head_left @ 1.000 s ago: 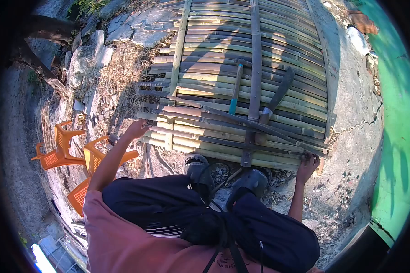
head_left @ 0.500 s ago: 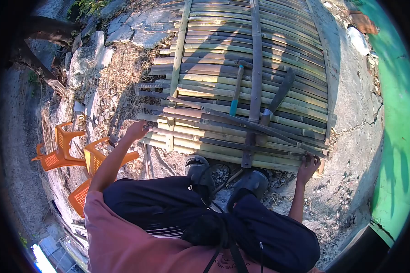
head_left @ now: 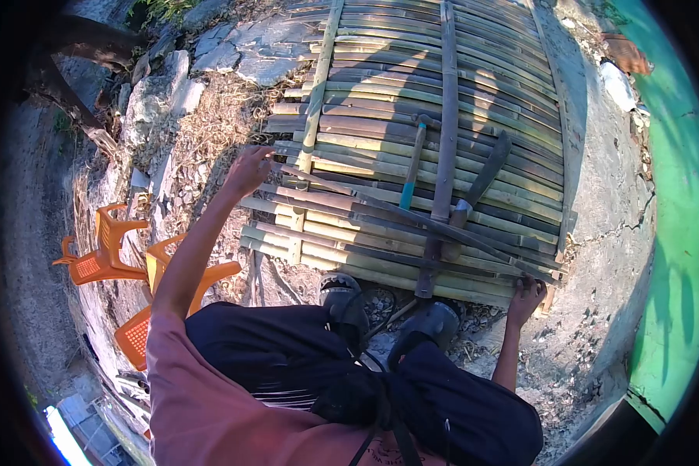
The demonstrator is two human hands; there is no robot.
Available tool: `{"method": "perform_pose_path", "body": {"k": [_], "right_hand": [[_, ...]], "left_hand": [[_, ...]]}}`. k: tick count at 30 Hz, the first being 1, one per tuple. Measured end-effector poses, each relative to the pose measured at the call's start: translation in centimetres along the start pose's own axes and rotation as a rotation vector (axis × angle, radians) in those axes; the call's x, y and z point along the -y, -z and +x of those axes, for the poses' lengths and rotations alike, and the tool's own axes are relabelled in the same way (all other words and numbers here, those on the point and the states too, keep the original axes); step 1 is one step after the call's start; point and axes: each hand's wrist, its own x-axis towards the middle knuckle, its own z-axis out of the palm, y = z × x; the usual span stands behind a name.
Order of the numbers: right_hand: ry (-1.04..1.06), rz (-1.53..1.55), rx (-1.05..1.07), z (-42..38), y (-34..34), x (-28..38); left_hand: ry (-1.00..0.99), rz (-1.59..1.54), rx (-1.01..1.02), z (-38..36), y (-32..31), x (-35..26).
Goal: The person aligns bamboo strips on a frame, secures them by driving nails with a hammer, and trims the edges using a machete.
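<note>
Left hand: the left hand point(head_left: 248, 171) has moved farther from the body, off the near slat ends where it was earlier, to the far end of the strip; fingers loosely bent, thumb-to-finger opening narrow; cannot tell if they grip it.
Right hand: the right hand point(head_left: 526, 299) is in nearly the same place, fingers curled at the right ends of the near slats; whether they close on one is unclear.
Strip: the long strip point(head_left: 396, 211) runs aslant from the left hand's fingertips to just beyond the right hand, lying over the beam.
Slats: the slats point(head_left: 365, 142) spread between and beyond both hands; the gap nearer the body than the left hand looks wider than before.
Beam: the beam point(head_left: 449, 101) runs away from the body, between the hands.
Hammer: the hammer point(head_left: 415, 159) lies right of the left hand, on the slats, teal grip toward the body.
Machete: the machete point(head_left: 491, 167) lies beyond the right hand, its handle near the beam.
Shoes: the shoes point(head_left: 343, 304) are between the hands, nearer the body.
Chairs: orange chairs point(head_left: 124, 264) are left of the left hand and nearer the body.
</note>
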Motion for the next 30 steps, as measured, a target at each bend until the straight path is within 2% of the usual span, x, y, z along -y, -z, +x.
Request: {"method": "perform_pose_path", "body": {"k": [1, 2, 4, 7, 10, 11, 13, 17, 20, 26, 30], "right_hand": [[-0.027, 0.022, 0.013, 0.0, 0.1, 0.2], [-0.022, 0.023, 0.011, 0.0, 0.1, 0.3], [-0.014, 0.0, 0.014, 0.1, 0.1, 0.2], [-0.013, 0.046, 0.014, 0.0, 0.3, 0.5], [-0.011, 0.109, 0.02, 0.0, 0.5, 0.6], [0.006, 0.074, -0.016, 0.0, 0.4, 0.6], [-0.008, 0.107, -0.004, 0.1, 0.4, 0.6], [-0.044, 0.082, -0.01, 0.0, 0.4, 0.3], [-0.063, 0.074, -0.015, 0.0, 0.3, 0.1], [-0.07, 0.079, -0.001, 0.0, 0.2, 0.2], [-0.061, 0.09, 0.015, 0.1, 0.3, 0.3]], "left_hand": [[-0.093, 0.033, 0.033, 1.1, -0.3, -0.6], [-0.091, 0.032, 0.028, 2.1, -0.7, -1.3], [-0.127, -0.097, 0.177, 4.1, -1.7, -2.5], [-0.147, -0.14, 0.272, 6.8, -3.1, -3.6], [-0.262, -0.067, 0.297, 8.6, -4.8, -3.6], [-0.302, -0.061, 0.225, 8.7, -5.8, -3.4], [-0.256, -0.106, 0.306, 9.5, -6.2, -3.7], [-0.207, -0.266, 0.21, 10.0, -8.0, -2.8], [-0.203, -0.315, 0.255, 10.7, -8.6, -2.1], [-0.354, -0.289, 0.189, 11.2, -9.8, -0.7], [-0.369, -0.241, 0.182, 11.0, -9.1, -1.5]]}}
